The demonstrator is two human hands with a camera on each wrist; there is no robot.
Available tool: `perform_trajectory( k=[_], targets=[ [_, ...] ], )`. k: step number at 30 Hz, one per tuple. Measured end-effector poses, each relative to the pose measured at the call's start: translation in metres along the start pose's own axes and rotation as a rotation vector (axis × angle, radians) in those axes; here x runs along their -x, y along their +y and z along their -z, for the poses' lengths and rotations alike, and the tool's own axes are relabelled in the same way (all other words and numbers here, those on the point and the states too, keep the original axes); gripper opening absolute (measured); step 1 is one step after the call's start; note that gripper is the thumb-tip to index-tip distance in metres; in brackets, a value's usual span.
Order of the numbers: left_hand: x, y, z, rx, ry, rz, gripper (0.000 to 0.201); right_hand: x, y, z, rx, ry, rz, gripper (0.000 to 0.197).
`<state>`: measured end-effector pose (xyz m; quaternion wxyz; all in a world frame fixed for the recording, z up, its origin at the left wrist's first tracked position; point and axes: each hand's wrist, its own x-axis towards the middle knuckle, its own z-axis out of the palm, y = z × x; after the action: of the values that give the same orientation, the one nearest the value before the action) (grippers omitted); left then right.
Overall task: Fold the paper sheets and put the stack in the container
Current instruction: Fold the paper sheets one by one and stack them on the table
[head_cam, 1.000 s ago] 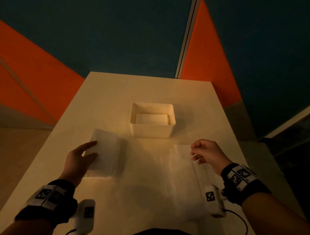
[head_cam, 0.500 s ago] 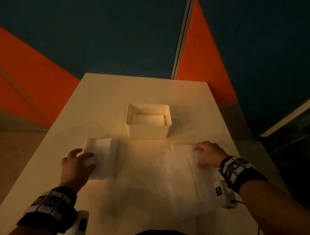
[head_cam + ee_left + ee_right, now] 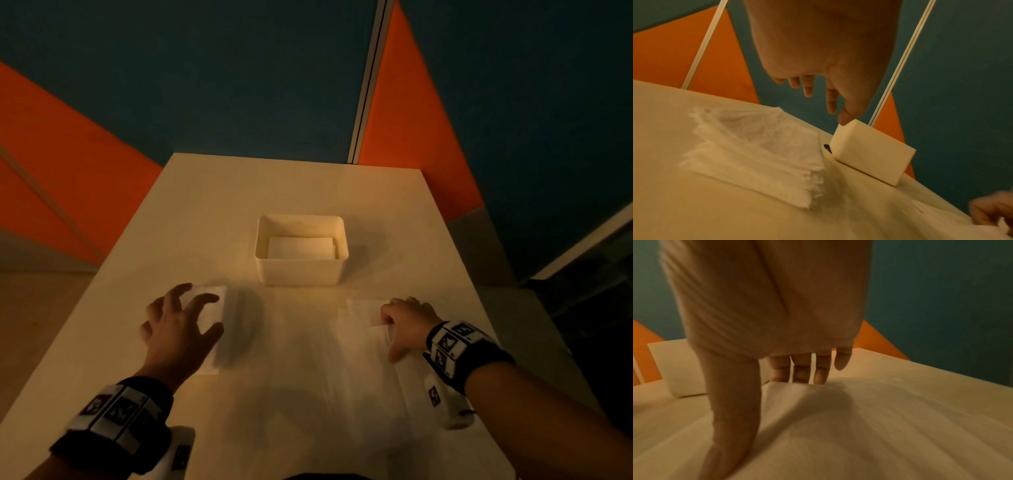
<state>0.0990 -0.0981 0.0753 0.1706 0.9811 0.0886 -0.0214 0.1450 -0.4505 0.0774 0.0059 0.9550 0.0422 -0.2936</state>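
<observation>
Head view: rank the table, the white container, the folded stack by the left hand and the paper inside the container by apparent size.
1. table
2. white container
3. folded stack, partly hidden by the left hand, so unsure against the container
4. paper inside the container

left hand (image 3: pixel 178 329): spread above folded stack (image 3: pixel 214 310)
right hand (image 3: pixel 406 320): fingers down on flat sheets (image 3: pixel 363 342)
container (image 3: pixel 301 270): beyond and between hands
</observation>
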Motion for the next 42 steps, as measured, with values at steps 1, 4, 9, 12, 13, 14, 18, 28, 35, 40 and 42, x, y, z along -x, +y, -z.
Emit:
perform_trajectory(
  k=[1,4,9,12,13,14,18,28,35,40,42],
  targets=[
    [0.0,0.004,0.001,0.002,-0.005,-0.013,0.049,0.002,-0.001,0.001,-0.013,0.002,-0.002,0.047],
    [-0.001,0.016,0.004,0.015,-0.031,-0.043,0.048,0.005,0.002,0.009,-0.114,-0.003,0.051,0.029],
    [-0.009,0.033,0.007,0.245,-0.224,-0.133,0.024,0.011,0.011,0.027,-0.468,0.027,0.191,0.011],
    [-0.008,0.052,0.009,0.549,-0.427,-0.071,0.017,0.024,0.001,0.043,-0.843,0.109,0.212,0.012],
    [-0.007,0.058,0.01,0.621,-0.489,-0.048,0.012,0.028,-0.004,0.048,-0.958,0.146,0.226,0.01],
    [-0.004,0.066,0.012,0.665,-0.546,-0.034,0.014,0.032,-0.01,0.052,-1.066,0.189,0.244,0.011],
    [0.001,0.088,0.005,0.782,-0.688,0.05,0.079,0.042,-0.032,0.06,-1.43,0.278,0.29,0.01],
    [-0.014,0.105,0.012,1.49,-0.671,0.138,0.036,0.046,-0.053,0.056,-1.765,0.225,0.364,0.017],
    [-0.022,0.097,0.022,1.538,-0.499,0.113,0.018,0.042,-0.045,0.052,-1.73,0.239,0.311,0.025],
    [-0.023,0.095,0.029,1.489,-0.493,0.067,0.025,0.049,-0.042,0.058,-1.827,0.164,0.292,0.04],
    [-0.022,0.094,0.033,1.486,-0.505,0.052,0.028,0.051,-0.04,0.06,-1.813,0.088,0.284,0.05]
  ],
)
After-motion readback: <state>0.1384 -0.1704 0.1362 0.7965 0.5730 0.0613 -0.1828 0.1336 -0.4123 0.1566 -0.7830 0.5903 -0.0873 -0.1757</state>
